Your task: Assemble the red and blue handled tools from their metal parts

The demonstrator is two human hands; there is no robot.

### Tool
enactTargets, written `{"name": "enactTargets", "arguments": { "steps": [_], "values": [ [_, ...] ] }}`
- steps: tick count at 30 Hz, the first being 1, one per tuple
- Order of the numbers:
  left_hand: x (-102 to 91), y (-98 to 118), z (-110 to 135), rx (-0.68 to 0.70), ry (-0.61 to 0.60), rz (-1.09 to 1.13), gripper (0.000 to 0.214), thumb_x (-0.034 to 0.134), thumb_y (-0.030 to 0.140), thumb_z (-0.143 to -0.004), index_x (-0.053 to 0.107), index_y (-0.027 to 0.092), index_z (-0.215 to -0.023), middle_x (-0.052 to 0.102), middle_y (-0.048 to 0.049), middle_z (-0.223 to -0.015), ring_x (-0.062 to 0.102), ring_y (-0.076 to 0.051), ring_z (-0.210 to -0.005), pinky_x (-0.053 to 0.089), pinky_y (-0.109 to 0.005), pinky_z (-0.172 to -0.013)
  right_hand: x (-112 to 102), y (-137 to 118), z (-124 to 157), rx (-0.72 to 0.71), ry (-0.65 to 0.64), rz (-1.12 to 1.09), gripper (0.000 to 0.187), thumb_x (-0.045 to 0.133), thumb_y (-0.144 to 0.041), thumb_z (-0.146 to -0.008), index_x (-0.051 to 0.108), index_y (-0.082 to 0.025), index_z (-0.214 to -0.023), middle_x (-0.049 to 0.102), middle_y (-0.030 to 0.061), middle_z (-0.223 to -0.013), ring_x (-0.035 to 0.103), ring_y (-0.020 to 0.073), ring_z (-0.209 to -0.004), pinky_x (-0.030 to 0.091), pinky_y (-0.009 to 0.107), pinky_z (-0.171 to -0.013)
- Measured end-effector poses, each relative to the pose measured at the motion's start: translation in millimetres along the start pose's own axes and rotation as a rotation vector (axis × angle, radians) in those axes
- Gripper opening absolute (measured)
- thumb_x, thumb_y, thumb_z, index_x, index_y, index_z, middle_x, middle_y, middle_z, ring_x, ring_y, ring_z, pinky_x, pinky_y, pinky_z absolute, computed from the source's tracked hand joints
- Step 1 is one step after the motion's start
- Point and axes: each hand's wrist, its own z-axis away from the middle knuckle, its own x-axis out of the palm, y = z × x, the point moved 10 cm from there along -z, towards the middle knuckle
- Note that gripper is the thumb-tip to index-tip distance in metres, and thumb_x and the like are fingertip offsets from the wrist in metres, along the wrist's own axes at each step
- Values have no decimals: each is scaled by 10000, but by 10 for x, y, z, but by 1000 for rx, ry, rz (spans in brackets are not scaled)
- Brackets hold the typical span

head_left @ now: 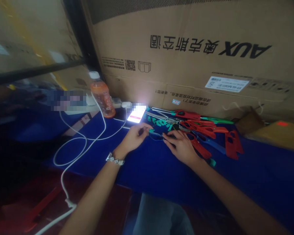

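Observation:
My left hand (135, 137), with a bracelet at the wrist, pinches a small green-tipped part (150, 130) above the blue table cover (161, 169). My right hand (182, 147) rests palm down with its fingers curled on a dark blue-handled tool (159, 137) lying between the two hands. Just beyond the hands lies a heap of scissors and pliers with red handles (201, 125) and green handles (217, 120). A small green printed piece (161, 123) lies behind my fingertips.
A lit phone (136, 115) lies at the back, on a white charging cable (83, 143) that loops left. An orange drink bottle (101, 94) stands by a white power strip (80, 109). A large cardboard box (198, 55) walls the back. A yellow package (279, 133) sits right.

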Motion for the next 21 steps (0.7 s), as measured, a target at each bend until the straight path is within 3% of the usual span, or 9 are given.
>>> {"name": "enactTargets", "arguments": {
  "steps": [14,21],
  "values": [
    [102,5,3,-42,-72,91,160,541,246,-931,661,160,-993,603,5,-683,563,-124,-616,442,-248,-596,-37,-18,29,24,10,32,430,548,-327,-981,571,-216,-1395,661,106,-1218,586,283,-1103,469,474,-961],
    [182,-12,9,-135,-129,282,156,582,298,-911,645,161,-951,570,18,-631,528,-114,-565,438,-255,-580,-324,-219,-66,-23,125,-194,245,599,-303,-944,655,-232,-1171,665,82,-1176,607,239,-1081,454,410,-945]
  ]
}}
